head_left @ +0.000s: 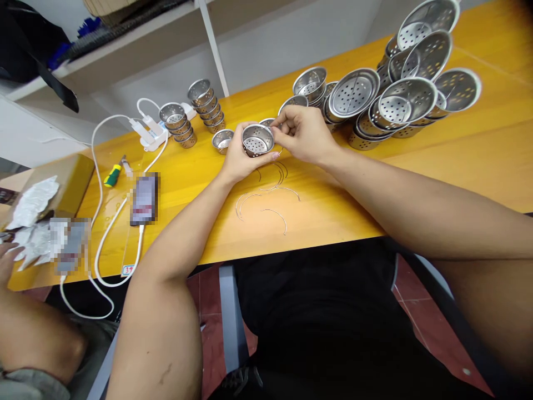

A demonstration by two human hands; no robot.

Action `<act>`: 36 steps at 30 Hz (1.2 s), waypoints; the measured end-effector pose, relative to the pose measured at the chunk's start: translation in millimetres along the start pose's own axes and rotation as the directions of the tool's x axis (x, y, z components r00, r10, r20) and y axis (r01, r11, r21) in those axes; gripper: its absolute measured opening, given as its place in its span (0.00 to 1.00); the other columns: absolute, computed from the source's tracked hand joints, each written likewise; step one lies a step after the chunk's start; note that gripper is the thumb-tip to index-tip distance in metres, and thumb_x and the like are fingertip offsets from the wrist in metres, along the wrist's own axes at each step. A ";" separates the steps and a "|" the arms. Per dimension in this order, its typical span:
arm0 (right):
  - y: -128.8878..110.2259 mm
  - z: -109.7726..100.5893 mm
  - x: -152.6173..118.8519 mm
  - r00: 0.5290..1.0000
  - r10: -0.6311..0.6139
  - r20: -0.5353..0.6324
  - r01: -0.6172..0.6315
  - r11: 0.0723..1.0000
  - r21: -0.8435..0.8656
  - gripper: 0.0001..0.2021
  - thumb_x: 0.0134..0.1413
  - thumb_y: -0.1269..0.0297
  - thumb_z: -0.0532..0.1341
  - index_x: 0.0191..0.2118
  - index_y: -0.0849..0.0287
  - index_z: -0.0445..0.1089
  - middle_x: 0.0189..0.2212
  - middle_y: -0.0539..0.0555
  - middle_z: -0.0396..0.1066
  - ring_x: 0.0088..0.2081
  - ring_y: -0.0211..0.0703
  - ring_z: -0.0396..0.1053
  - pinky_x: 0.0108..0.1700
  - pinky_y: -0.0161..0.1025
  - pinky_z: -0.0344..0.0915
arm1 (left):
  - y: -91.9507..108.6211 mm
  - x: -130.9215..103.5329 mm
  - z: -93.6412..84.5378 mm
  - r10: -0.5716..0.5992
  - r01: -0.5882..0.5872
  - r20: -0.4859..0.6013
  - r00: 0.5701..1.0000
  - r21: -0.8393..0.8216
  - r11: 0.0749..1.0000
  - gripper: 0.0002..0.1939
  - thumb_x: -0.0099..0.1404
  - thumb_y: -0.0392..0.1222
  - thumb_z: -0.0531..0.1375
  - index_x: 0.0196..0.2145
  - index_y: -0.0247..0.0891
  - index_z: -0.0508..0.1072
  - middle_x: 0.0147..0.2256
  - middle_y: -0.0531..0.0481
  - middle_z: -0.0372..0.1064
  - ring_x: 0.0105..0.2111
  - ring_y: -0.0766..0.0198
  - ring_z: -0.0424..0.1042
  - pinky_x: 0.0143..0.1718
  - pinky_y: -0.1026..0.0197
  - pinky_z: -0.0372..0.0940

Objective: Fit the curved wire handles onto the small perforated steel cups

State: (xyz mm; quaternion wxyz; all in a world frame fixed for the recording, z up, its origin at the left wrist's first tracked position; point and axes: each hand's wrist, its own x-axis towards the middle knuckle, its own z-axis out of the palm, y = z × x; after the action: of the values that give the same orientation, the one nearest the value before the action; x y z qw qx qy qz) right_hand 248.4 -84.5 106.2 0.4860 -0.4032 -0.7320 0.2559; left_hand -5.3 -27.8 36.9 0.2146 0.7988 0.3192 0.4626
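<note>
My left hand is wrapped around a small perforated metal cup, its open mouth tilted toward me. At the cup's right rim, my right hand is closed in a pinch on what looks like a thin curved wire, mostly hidden by the fingers. Several loose curved wires lie on the table just below the hands. Close behind the left hand stands another small perforated cup. More cups are partly hidden behind my right hand.
Stacked small cups stand at the back left, beside another stack. Larger perforated cups are piled at right. A power strip, a phone on a white cable and a green-yellow screwdriver lie left. Another person's hand is at far left.
</note>
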 end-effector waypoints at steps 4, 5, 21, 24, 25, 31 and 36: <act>3.7 1.8 2.2 1.000 0.008 -0.030 -0.009 1.000 -0.025 0.32 0.66 0.22 0.81 0.39 0.45 0.76 0.30 0.55 0.76 0.32 0.56 0.72 0.42 0.61 0.82 | 6.8 -1.7 0.6 0.017 -0.014 0.073 0.997 -0.035 0.999 0.62 0.58 0.90 0.81 0.74 0.55 0.68 0.68 0.43 0.78 0.71 0.39 0.85 0.79 0.29 0.79; 4.2 2.3 2.4 0.999 0.008 -0.032 -0.009 1.000 -0.029 0.31 0.66 0.23 0.82 0.39 0.46 0.76 0.30 0.55 0.76 0.32 0.56 0.72 0.41 0.61 0.81 | 8.3 -2.1 0.5 0.015 -0.012 0.086 0.996 -0.039 0.999 0.63 0.57 0.90 0.81 0.75 0.55 0.67 0.68 0.43 0.78 0.71 0.39 0.85 0.80 0.29 0.78; 1.3 8.0 0.7 0.999 0.017 -0.050 -0.019 0.999 -0.040 0.31 0.67 0.22 0.79 0.39 0.44 0.75 0.28 0.54 0.72 0.33 0.58 0.71 0.39 0.59 0.77 | 18.8 -5.2 2.6 0.035 -0.036 0.063 0.997 0.005 0.999 0.59 0.59 0.90 0.80 0.71 0.51 0.70 0.66 0.41 0.83 0.65 0.42 0.89 0.73 0.33 0.84; -2.7 7.1 0.4 0.999 0.002 -0.036 -0.002 1.000 -0.014 0.30 0.70 0.22 0.77 0.42 0.45 0.79 0.30 0.55 0.73 0.34 0.57 0.72 0.41 0.59 0.77 | 17.3 -5.2 2.1 0.020 -0.020 0.076 0.997 -0.002 1.000 0.59 0.62 0.91 0.79 0.72 0.50 0.70 0.68 0.40 0.82 0.67 0.42 0.88 0.75 0.33 0.82; -5.1 6.2 0.4 1.000 -0.010 -0.021 0.010 1.000 0.009 0.31 0.70 0.21 0.77 0.43 0.45 0.80 0.32 0.55 0.76 0.35 0.57 0.73 0.41 0.58 0.78 | 14.9 -4.9 1.6 0.013 -0.011 0.083 0.996 -0.018 1.000 0.58 0.63 0.91 0.78 0.72 0.50 0.70 0.68 0.39 0.82 0.68 0.42 0.87 0.76 0.33 0.81; -19.4 -4.9 1.2 0.982 -0.069 0.175 0.013 0.953 0.304 0.40 0.57 0.12 0.81 0.45 0.47 0.83 0.37 0.55 0.81 0.35 0.51 0.73 0.35 0.50 0.74 | 3.8 -1.3 -6.5 -0.087 0.117 0.146 0.985 -0.211 0.971 0.53 0.66 0.90 0.77 0.69 0.47 0.76 0.64 0.41 0.84 0.63 0.44 0.88 0.73 0.36 0.83; -20.4 -7.5 1.8 0.964 -0.036 0.263 -0.077 0.911 0.405 0.41 0.46 0.18 0.90 0.41 0.47 0.79 0.29 0.49 0.73 0.28 0.46 0.66 0.28 0.47 0.66 | 7.6 -1.3 -6.5 -0.067 0.102 0.163 0.984 -0.215 0.971 0.54 0.63 0.84 0.82 0.70 0.48 0.75 0.67 0.40 0.82 0.69 0.41 0.85 0.79 0.30 0.78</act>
State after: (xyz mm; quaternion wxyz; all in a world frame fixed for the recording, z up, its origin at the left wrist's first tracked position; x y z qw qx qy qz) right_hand 248.0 -94.2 125.7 0.4550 -0.2617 -0.7157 0.4608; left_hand -9.1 -33.8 44.1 0.3462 0.7889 0.2816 0.4224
